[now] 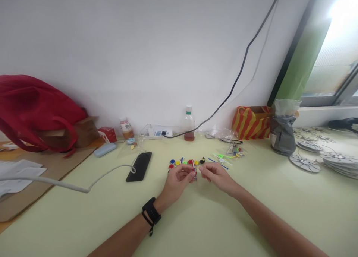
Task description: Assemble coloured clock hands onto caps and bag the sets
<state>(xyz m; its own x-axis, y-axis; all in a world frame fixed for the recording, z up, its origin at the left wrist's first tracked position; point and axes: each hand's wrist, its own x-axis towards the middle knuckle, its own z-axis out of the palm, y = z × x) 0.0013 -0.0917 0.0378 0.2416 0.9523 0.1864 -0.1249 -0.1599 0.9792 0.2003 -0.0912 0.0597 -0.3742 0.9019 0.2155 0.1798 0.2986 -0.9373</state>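
Small-part handling is judged to be in mid-course: a small coloured piece (195,174) is held up at the centre of the working area, pinched between thumb and fingers of the left hand (176,178), its exact form partly hidden. The right hand (218,178) is placed just beside it at 3 o'clock, fingers drawn narrow; whether anything thin is gripped there cannot be told. What is already joined on the piece cannot be made out. Much appears to be left: beyond the hands, from 11 to 1 o'clock, a loose row of coloured discs (171,167) is laid out, with a blue arrow-tipped rod (218,164) and a green part (220,156) at about 2 o'clock, and more small parts are seen in a clear bag (239,152) farther out. As to edges, the far side of the table (223,231) is bounded at 12 o'clock by the wall, near which a bottle (189,128) and a power strip (165,133) are set. Sideways room is limited at 10 o'clock by a black phone (139,167) with a pale cable (106,174) across it, and well apart at 3 o'clock by stacked grey discs (341,162). The most generous room is judged to be offered toward 5 and 6 o'clock, around the forearms.
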